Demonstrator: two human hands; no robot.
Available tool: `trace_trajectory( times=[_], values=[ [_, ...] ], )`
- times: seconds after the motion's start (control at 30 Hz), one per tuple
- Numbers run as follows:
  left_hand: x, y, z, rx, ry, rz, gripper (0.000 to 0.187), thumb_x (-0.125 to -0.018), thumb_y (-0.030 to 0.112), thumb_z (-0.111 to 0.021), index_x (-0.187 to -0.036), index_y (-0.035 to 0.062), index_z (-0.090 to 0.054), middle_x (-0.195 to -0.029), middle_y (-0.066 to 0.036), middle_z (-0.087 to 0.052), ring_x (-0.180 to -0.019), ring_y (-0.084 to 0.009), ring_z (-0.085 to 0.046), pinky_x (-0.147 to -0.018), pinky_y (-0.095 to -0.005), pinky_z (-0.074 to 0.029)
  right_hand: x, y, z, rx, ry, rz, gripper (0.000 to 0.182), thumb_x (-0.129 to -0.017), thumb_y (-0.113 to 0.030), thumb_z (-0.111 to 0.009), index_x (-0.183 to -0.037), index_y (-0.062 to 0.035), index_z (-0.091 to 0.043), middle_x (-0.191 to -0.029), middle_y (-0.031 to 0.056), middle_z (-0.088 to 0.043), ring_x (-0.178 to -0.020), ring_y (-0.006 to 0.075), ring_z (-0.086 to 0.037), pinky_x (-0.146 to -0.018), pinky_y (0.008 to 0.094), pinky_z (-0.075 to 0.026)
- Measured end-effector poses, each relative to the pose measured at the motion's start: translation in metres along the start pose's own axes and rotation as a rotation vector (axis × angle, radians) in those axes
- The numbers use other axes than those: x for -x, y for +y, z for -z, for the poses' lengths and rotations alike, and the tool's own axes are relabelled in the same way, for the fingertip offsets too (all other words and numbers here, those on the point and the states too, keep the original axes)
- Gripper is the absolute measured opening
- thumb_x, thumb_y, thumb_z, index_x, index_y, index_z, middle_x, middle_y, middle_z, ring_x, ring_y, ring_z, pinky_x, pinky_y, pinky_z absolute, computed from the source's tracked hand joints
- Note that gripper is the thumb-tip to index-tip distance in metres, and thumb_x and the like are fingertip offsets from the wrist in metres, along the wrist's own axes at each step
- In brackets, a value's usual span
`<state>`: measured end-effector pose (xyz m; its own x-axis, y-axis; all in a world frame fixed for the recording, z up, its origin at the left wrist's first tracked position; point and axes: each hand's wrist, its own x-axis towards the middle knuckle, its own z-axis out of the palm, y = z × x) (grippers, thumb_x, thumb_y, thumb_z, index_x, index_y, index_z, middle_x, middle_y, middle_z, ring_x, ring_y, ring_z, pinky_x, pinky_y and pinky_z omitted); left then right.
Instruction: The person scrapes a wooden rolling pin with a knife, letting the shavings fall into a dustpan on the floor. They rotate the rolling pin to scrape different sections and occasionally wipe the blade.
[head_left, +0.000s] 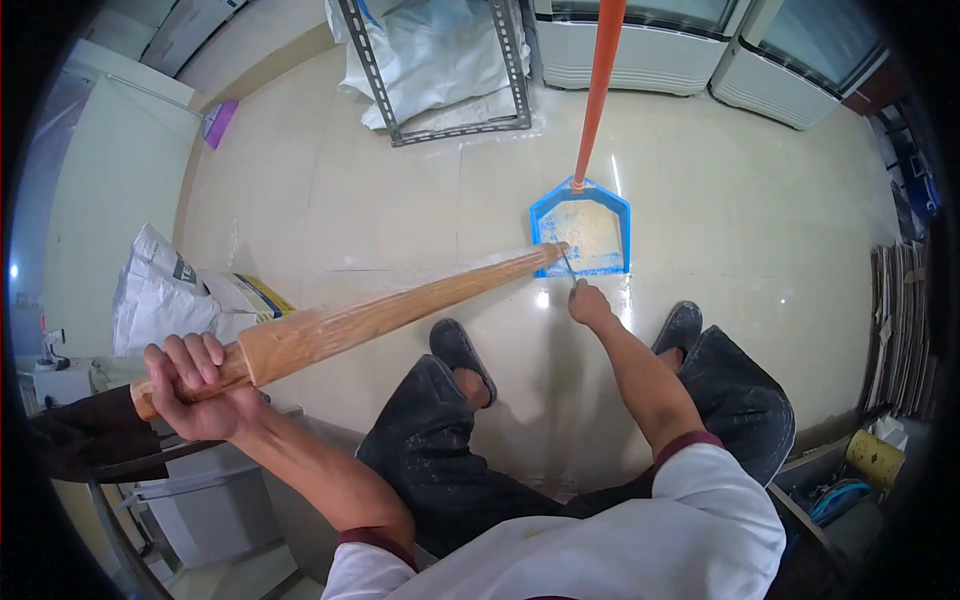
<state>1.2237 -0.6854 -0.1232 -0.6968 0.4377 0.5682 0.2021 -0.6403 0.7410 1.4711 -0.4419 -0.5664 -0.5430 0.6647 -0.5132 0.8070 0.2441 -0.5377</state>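
My left hand (198, 388) is wrapped round the near handle of a long wooden rolling pin (385, 312). The pin slants up to the right, its far handle above the front part of a blue dustpan (624, 230). My right hand (592, 303) is closed on a thin dark tool (570, 265), perhaps a knife or scraper, whose tip meets or nearly meets the pin's far end. Pale crumbs or powder (582, 222) lie in the dustpan, which has a long orange handle (600, 95).
White bags (160, 290) stand at left, near a purple broom (218, 124). A metal rack (460, 130) with white sacks and glass-door appliances (630, 55) line the back. Stacked cardboard (893, 330) leans at right. A grey bin (210, 515) is lower left.
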Motion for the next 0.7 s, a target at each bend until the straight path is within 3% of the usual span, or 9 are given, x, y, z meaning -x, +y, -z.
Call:
trace_trajectory(
  times=[0.07,0.13,0.17,0.23,0.37,0.47,0.53,0.57,0.7],
  values=[
    [0.002,0.000,-0.007,0.033,-0.045,0.013,0.017,-0.088,0.018,-0.043,-0.074,0.0103,-0.038,-0.057,0.000,-0.038,-0.050,-0.0102,-0.038,-0.057,-0.0271,-0.036,0.043,-0.053,0.035,-0.120,0.114,0.048,0.028,-0.080,-0.014,-0.043,-0.103,0.0014,-0.048,-0.083,0.0293,-0.059,-0.083,0.0411,-0.058,-0.073,0.0495,-0.046],
    [0.002,0.001,-0.014,0.048,-0.092,0.030,0.017,-0.087,0.018,-0.044,-0.073,0.0107,-0.036,-0.057,0.000,-0.039,-0.051,-0.0108,-0.039,-0.058,-0.0280,-0.037,0.104,-0.133,0.072,-0.100,0.018,0.393,0.028,-0.078,-0.012,-0.046,-0.103,-0.0002,-0.048,-0.078,0.0280,-0.059,-0.080,0.0407,-0.059,-0.070,0.0498,-0.046],
    [0.002,0.002,-0.017,0.075,-0.108,0.048,0.017,-0.085,0.018,-0.044,-0.072,0.0111,-0.035,-0.057,-0.001,-0.040,-0.052,-0.0113,-0.041,-0.059,-0.0285,-0.037,0.139,-0.173,0.086,-0.150,0.011,0.570,0.026,-0.088,-0.022,-0.041,-0.098,0.0019,-0.045,-0.067,0.0261,-0.057,-0.068,0.0426,-0.057,-0.064,0.0502,-0.045],
    [0.002,0.004,-0.023,0.080,-0.151,0.036,0.017,-0.085,0.018,-0.044,-0.072,0.0111,-0.035,-0.057,-0.001,-0.041,-0.052,-0.0114,-0.042,-0.059,-0.0284,-0.037,0.213,-0.254,0.129,-0.040,-0.204,0.719,0.024,-0.089,-0.019,-0.038,-0.099,0.0025,-0.037,-0.061,0.0247,-0.056,-0.060,0.0424,-0.058,-0.058,0.0514,-0.045],
    [0.003,0.003,-0.028,0.105,-0.167,-0.001,0.016,-0.084,0.017,-0.044,-0.072,0.0103,-0.036,-0.056,-0.002,-0.043,-0.048,-0.0121,-0.043,-0.055,-0.0286,-0.039,0.260,-0.310,0.160,-0.189,-0.304,0.803,0.029,-0.083,-0.011,-0.040,-0.104,0.0083,-0.037,-0.070,0.0253,-0.059,-0.067,0.0414,-0.060,-0.063,0.0491,-0.048],
    [0.002,0.000,-0.024,0.125,-0.154,-0.012,0.017,-0.084,0.017,-0.044,-0.071,0.0099,-0.036,-0.055,-0.003,-0.043,-0.046,-0.0124,-0.042,-0.053,-0.0283,-0.039,0.232,-0.287,0.155,-0.129,-0.317,0.558,0.036,-0.075,-0.008,-0.048,-0.105,0.0111,-0.042,-0.070,0.0239,-0.060,-0.071,0.0396,-0.061,-0.065,0.0466,-0.049],
    [0.003,-0.001,-0.018,0.135,-0.146,-0.006,0.018,-0.084,0.017,-0.045,-0.070,0.0102,-0.036,-0.055,-0.002,-0.043,-0.046,-0.0122,-0.042,-0.052,-0.0282,-0.039,0.174,-0.227,0.112,0.029,-0.220,0.459,0.025,-0.076,-0.010,-0.049,-0.094,0.0066,-0.053,-0.074,0.0251,-0.060,-0.073,0.0400,-0.060,-0.067,0.0483,-0.048],
    [0.003,0.001,-0.016,0.126,-0.155,0.000,0.017,-0.084,0.017,-0.046,-0.071,0.0103,-0.036,-0.055,-0.002,-0.043,-0.047,-0.0115,-0.042,-0.054,-0.0277,-0.039,0.148,-0.191,0.085,-0.111,-0.026,0.316,0.028,-0.088,-0.020,-0.041,-0.100,0.0045,-0.048,-0.071,0.0287,-0.057,-0.072,0.0430,-0.057,-0.069,0.0514,-0.044],
    [0.001,-0.002,-0.014,0.152,-0.191,0.041,0.016,-0.084,0.018,-0.047,-0.073,0.0105,-0.037,-0.056,0.000,-0.043,-0.051,-0.0104,-0.042,-0.059,-0.0274,-0.037,0.054,-0.078,0.042,-0.083,0.069,0.215,0.027,-0.084,-0.018,-0.043,-0.092,0.0066,-0.052,-0.079,0.0297,-0.059,-0.077,0.0421,-0.059,-0.070,0.0508,-0.046]
  ],
)
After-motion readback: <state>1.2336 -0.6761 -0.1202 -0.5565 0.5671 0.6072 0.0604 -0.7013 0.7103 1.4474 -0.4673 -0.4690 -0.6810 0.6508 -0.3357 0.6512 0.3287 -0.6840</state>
